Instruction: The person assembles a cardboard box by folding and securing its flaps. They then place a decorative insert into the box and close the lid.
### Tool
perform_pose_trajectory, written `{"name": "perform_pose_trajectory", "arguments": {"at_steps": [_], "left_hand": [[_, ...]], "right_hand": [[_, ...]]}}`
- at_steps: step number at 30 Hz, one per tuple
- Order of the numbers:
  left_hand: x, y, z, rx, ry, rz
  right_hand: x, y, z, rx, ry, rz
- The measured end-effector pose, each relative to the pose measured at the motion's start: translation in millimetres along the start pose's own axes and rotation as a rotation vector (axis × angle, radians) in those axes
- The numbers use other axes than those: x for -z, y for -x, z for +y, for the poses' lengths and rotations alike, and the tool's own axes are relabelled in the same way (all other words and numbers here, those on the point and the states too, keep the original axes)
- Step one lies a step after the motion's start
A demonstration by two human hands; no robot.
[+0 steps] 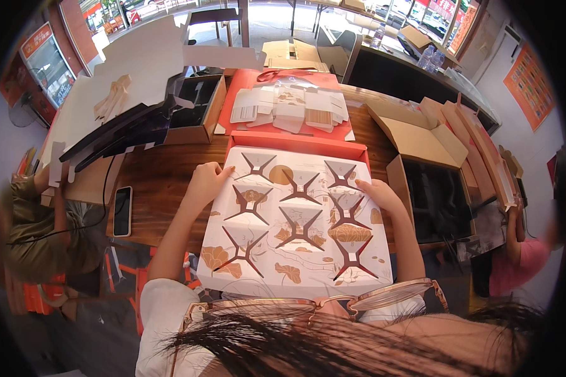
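A large white cardboard insert (314,261), printed with gold lotus shapes and cut with several X-shaped openings, is in front of me. My left hand (206,182) pinches its left edge near the far corner. Across from it, my right hand (382,193) grips the right edge, with fingertips on the top face. Behind the insert's far edge rises the red wall of a box (302,144); how far the insert sits inside it I cannot tell. The near edge reaches close to my body.
Flat folded cartons (289,107) lie on a red sheet farther back. Open brown boxes with black contents stand left (198,103) and right (434,195). A phone (122,210) rests at the wooden table's (154,182) left edge. People work on both sides.
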State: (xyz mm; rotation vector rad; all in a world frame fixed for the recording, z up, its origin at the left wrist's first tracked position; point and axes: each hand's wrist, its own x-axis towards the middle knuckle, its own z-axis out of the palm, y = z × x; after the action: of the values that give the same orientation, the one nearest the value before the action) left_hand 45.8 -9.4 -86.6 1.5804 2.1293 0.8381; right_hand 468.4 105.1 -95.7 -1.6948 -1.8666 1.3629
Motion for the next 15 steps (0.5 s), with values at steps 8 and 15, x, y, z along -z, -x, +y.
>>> {"name": "perform_pose_trajectory", "arguments": {"at_steps": [8, 15], "left_hand": [[-7.8, -15.4, -4.1, -0.002, -0.058, -0.005], [-6.5, -12.8, -4.1, -0.038, -0.08, -0.003]], "right_hand": [[-8.5, -4.1, -33.2, 0.014, 0.385, 0.322], [-22.0, -4.5, -48.2, -0.009, 0.798, 0.376]]}}
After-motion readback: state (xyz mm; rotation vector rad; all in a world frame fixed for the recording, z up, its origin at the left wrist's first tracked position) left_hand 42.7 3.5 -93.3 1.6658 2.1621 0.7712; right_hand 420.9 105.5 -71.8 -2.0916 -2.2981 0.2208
